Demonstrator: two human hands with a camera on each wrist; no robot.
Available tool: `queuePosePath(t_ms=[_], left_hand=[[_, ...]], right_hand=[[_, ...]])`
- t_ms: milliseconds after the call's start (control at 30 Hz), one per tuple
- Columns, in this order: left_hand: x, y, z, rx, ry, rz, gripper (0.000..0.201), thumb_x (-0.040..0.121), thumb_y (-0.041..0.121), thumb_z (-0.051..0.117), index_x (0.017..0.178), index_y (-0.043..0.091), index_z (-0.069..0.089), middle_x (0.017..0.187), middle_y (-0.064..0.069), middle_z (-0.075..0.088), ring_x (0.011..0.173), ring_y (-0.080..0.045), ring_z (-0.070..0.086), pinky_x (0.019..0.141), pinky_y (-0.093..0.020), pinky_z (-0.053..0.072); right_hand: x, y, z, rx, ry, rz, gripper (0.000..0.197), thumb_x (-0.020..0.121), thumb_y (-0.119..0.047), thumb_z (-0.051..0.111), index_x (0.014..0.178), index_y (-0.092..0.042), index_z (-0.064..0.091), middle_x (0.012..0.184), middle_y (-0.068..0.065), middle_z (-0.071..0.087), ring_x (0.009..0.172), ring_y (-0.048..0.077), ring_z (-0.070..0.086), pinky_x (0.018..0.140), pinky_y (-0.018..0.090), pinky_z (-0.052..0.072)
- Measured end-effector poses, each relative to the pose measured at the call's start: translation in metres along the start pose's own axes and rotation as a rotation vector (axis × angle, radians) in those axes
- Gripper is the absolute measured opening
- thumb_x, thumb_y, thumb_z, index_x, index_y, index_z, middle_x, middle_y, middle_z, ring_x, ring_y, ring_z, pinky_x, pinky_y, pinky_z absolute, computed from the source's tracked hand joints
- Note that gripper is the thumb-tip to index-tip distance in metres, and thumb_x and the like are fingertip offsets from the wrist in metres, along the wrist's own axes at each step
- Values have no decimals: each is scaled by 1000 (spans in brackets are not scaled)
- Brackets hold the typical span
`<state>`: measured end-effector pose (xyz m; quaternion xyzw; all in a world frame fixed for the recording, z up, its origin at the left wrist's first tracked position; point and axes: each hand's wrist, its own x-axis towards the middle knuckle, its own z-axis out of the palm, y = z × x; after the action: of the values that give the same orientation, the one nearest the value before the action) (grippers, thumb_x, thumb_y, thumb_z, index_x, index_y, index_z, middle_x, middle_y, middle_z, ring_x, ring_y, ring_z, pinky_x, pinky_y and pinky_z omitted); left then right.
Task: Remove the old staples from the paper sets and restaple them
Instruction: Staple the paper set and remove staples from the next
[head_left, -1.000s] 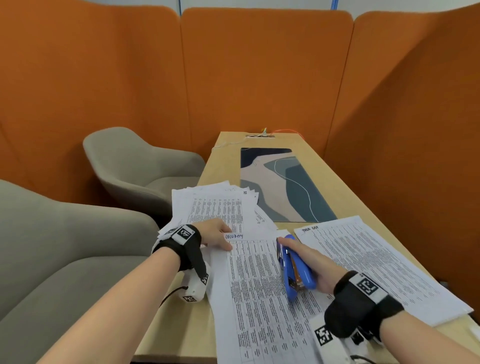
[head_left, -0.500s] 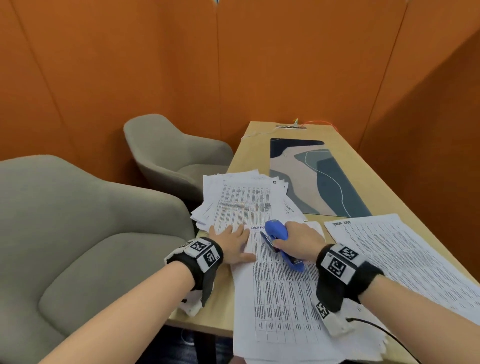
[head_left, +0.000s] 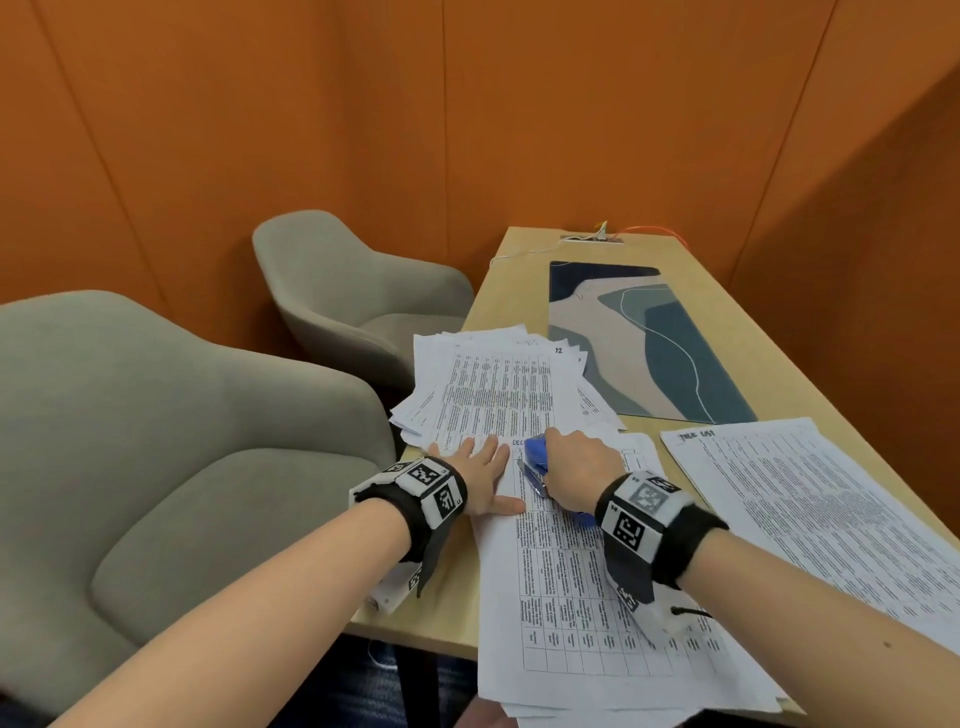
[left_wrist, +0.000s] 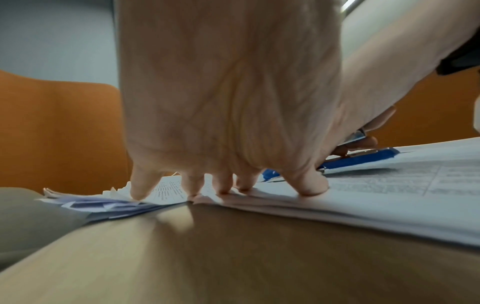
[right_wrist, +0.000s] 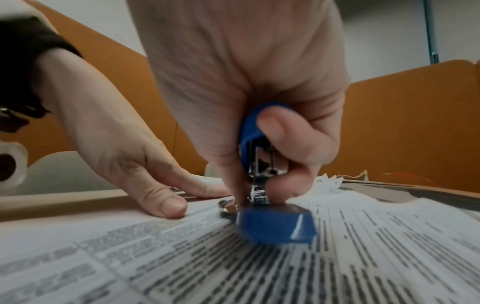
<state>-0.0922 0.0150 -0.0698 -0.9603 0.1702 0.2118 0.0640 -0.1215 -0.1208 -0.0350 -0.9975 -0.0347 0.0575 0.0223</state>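
Observation:
My right hand (head_left: 574, 470) grips a blue stapler (head_left: 537, 457) (right_wrist: 272, 222) at the top left corner of a printed paper set (head_left: 571, 571) that lies in front of me. Its thumb and fingers curl round the stapler's top arm, seen close in the right wrist view. My left hand (head_left: 480, 475) (left_wrist: 226, 185) lies flat with spread fingers on the same set's left edge, just left of the stapler (left_wrist: 363, 159). Whether a staple sits in the corner is hidden by the hand.
A fanned pile of papers (head_left: 498, 384) lies behind my hands. Another printed set (head_left: 810, 499) lies on the right. A blue and beige desk mat (head_left: 649, 338) covers the far wooden table (head_left: 441, 608). Two grey chairs (head_left: 156, 441) stand at the left, with orange partitions around.
The right hand has swung the stapler from lying along the page up to the set's top left corner and now grips it from above. The left hand stays flat. The head has turned left.

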Motion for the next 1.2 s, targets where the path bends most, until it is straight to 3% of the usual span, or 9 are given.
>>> queuePosePath(t_ms=[333,500,633,867,1000,1067,1133,1200], left_hand=[[-6,4,-5,9,-16,-20,85,92,65,30,153,20,-9,161,1,-15,149,-26,-4,115,-62,7],[-3,2,-3,17,-3,-9,86,92,66,30,153,20,-8,161,1,-13,148,-27,-2,114,-62,9],[0,1,0,28,8,-10,86,91,67,31,153,20,-7,161,0,-12,148,-28,-1,114,-62,8],[6,0,-3,37,20,-29,86,91,66,32,154,20,-5,161,0,-10,148,-28,2,114,-62,8],[4,-6,-7,62,17,-15,89,89,70,31,154,20,-4,161,-1,-9,148,-29,4,114,-63,6],[-3,-3,-12,129,53,-15,88,90,67,34,154,18,0,161,-6,-7,147,-31,6,115,-60,4],[-17,11,-15,147,129,-6,78,96,51,43,153,11,7,160,-15,0,146,-34,12,118,-51,8],[-32,32,-14,90,144,25,58,99,35,42,146,5,28,153,-21,22,136,-35,30,112,-42,24]], right_hand=[[1,-12,14,89,23,83,33,99,-20,42,126,-3,38,124,14,58,114,31,57,86,35,44],[8,6,12,201,-143,-8,51,98,-23,43,139,-2,24,123,20,56,110,34,56,74,30,38],[8,3,22,181,-64,13,56,96,-17,46,143,-5,19,125,21,50,111,36,55,79,36,41],[14,-7,23,185,-45,67,53,98,-27,45,141,-5,21,130,20,47,115,36,53,80,36,40],[15,1,8,330,-143,28,45,95,-21,49,132,-2,29,121,19,54,95,31,57,67,30,44],[15,10,-3,438,-238,53,40,92,-21,57,122,0,41,108,15,59,84,26,59,66,33,51],[14,18,-9,573,-313,86,25,88,-20,61,103,-1,52,91,12,61,72,25,64,68,37,59],[10,22,-11,484,-301,37,22,91,-24,55,95,-2,55,85,11,61,76,26,62,66,35,58]])
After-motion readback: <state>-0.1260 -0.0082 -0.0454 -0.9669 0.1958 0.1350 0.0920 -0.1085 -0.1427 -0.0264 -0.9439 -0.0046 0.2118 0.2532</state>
